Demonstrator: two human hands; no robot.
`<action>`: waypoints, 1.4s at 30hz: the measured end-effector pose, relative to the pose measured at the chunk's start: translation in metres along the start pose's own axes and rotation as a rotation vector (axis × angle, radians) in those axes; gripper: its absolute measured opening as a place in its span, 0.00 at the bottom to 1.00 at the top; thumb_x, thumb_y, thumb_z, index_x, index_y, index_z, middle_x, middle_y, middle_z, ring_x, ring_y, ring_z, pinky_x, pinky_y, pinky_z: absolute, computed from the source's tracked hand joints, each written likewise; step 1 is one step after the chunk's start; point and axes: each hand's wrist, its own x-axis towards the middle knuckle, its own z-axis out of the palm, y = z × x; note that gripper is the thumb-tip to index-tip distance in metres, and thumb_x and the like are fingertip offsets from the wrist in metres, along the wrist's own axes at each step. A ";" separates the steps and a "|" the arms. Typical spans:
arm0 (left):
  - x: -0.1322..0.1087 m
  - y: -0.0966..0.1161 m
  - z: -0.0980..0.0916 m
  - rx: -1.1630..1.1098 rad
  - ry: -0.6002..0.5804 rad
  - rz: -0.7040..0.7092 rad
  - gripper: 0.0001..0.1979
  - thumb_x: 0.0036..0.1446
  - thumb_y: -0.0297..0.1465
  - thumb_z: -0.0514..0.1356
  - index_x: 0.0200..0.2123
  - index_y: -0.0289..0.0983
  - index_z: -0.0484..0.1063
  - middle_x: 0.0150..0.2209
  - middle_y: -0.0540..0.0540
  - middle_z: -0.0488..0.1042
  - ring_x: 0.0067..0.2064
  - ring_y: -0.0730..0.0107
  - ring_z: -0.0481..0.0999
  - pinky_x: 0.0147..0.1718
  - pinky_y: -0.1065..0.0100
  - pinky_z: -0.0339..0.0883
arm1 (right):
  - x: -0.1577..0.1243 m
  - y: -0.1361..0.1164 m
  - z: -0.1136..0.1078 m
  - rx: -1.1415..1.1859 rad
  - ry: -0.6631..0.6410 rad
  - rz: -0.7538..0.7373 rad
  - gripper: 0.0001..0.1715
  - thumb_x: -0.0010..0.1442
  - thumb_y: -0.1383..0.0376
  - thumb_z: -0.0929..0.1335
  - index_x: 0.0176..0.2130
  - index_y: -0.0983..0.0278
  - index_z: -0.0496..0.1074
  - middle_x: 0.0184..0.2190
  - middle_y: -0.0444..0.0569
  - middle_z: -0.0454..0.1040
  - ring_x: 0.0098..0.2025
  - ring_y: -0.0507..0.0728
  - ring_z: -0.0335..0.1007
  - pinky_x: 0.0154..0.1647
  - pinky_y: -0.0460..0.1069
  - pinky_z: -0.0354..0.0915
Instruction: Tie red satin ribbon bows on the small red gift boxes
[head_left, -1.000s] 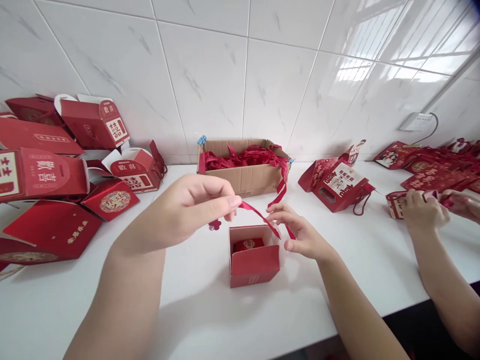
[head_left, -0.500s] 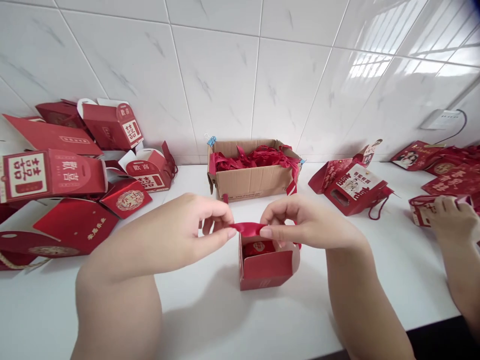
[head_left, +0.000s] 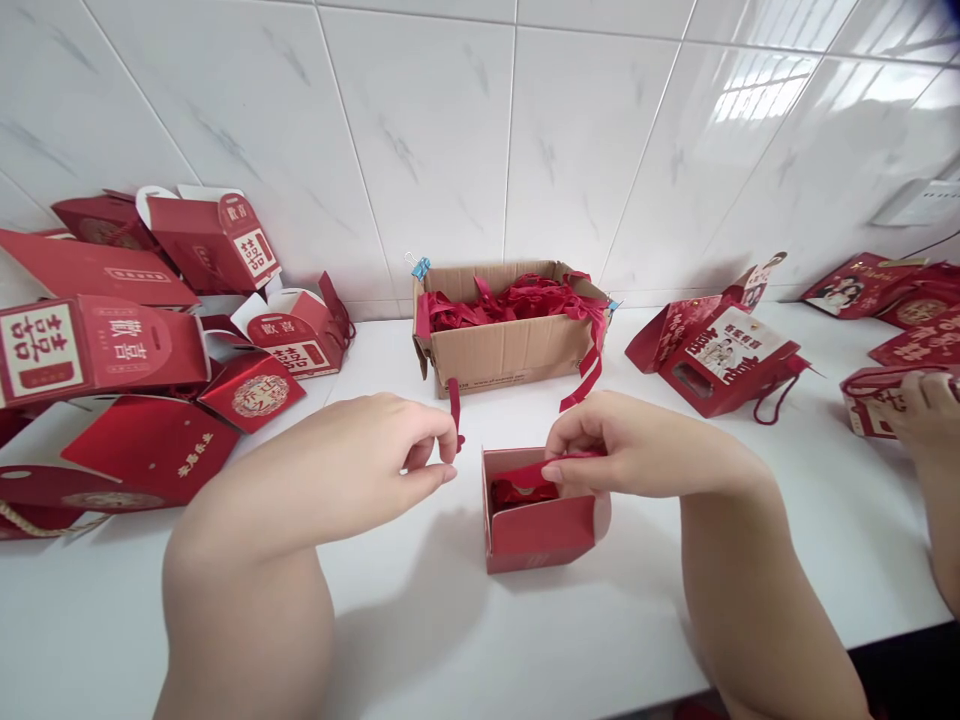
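A small red gift box (head_left: 536, 540) stands with its top open on the white table, dark red wrapped contents showing inside. At the box's right rim, my right hand (head_left: 615, 450) pinches a red ribbon (head_left: 529, 472) that stretches leftward across the opening. Some of its fingers are hidden behind the thumb and the ribbon. My left hand (head_left: 405, 450) hovers left of the box, thumb and index finger apart, with nothing visible between them. Just beyond those fingertips is a narrow red strip (head_left: 454, 405).
Behind stands a cardboard box (head_left: 517, 350) full of red ribbons, one end trailing out. Red gift boxes (head_left: 105, 350) pile up at the left. An upright gift box (head_left: 727, 360) is at the right, near another person's hand (head_left: 926, 410) on a box.
My left hand has let go of its part of the ribbon and its fingers have parted. My right hand still pinches the ribbon, which now sits lower across the box. The view has shifted slightly.
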 end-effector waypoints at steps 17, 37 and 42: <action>0.007 0.005 0.003 -0.034 0.025 0.043 0.09 0.48 0.30 0.53 0.18 0.40 0.62 0.17 0.51 0.65 0.19 0.72 0.59 0.17 0.68 0.46 | 0.002 -0.008 0.009 -0.012 0.026 0.019 0.11 0.54 0.65 0.64 0.22 0.63 0.70 0.19 0.44 0.73 0.20 0.51 0.66 0.16 0.44 0.56; 0.021 0.016 0.004 0.067 -0.120 0.113 0.10 0.52 0.31 0.50 0.22 0.39 0.65 0.21 0.51 0.67 0.20 0.74 0.61 0.18 0.71 0.48 | 0.009 -0.015 0.025 -0.142 0.140 0.070 0.15 0.57 0.63 0.61 0.22 0.64 0.67 0.19 0.44 0.68 0.20 0.48 0.57 0.17 0.45 0.51; 0.022 0.015 0.004 0.055 -0.141 0.148 0.09 0.52 0.30 0.49 0.23 0.39 0.65 0.22 0.51 0.68 0.22 0.73 0.62 0.19 0.70 0.49 | 0.007 -0.018 0.030 -0.221 0.176 0.058 0.16 0.58 0.62 0.61 0.22 0.64 0.67 0.19 0.43 0.67 0.20 0.48 0.56 0.18 0.45 0.51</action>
